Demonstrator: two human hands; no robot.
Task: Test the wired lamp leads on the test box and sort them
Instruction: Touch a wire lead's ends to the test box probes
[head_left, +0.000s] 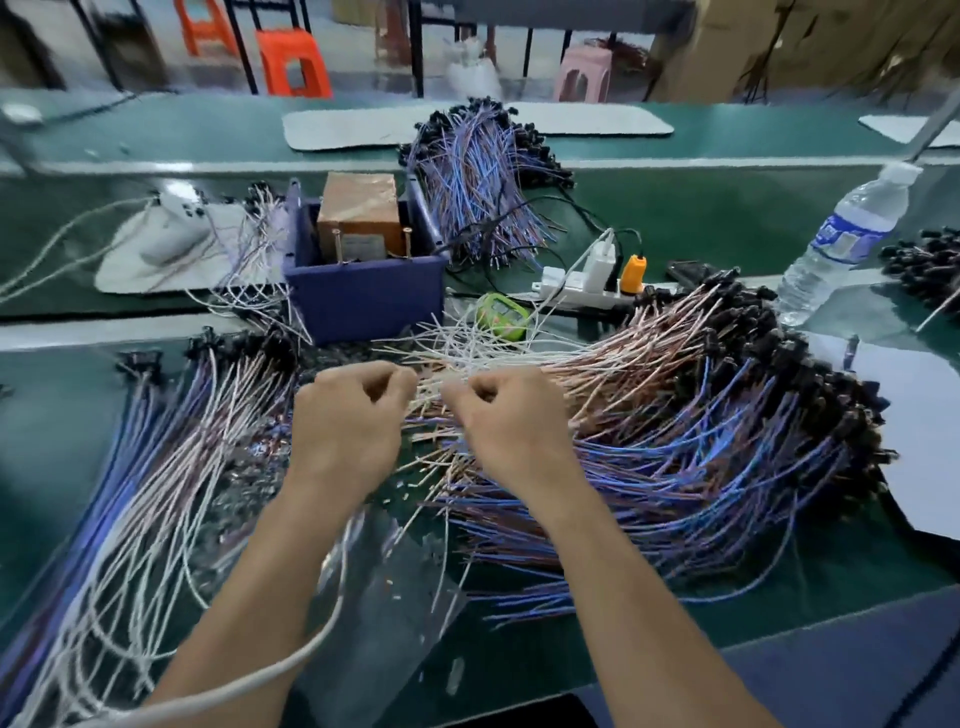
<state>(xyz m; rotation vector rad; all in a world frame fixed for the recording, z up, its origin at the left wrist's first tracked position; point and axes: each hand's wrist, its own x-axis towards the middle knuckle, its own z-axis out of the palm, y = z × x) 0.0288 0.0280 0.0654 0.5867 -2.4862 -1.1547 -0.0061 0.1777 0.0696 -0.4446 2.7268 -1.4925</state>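
A large heap of wired lamp leads (701, 426), blue and brown wires with black lamp heads, fans out on the right of the green table. A flatter spread of leads (171, 467) lies on the left. The blue test box (363, 296) with a copper-wrapped transformer (361, 215) stands just behind the middle. My left hand (348, 415) and my right hand (511, 421) are side by side in front of the box, fingers curled, each pinching the bare whitish wire ends (431, 389) of the right heap. Exactly which leads they pinch is hidden.
Another bundle of leads (478, 171) lies behind the box. A power strip (582, 288) with plugs, a green timer (501, 314) and a water bottle (847, 234) sit at the right rear. White paper (914, 431) lies far right, a clear plastic bag (384, 597) near me.
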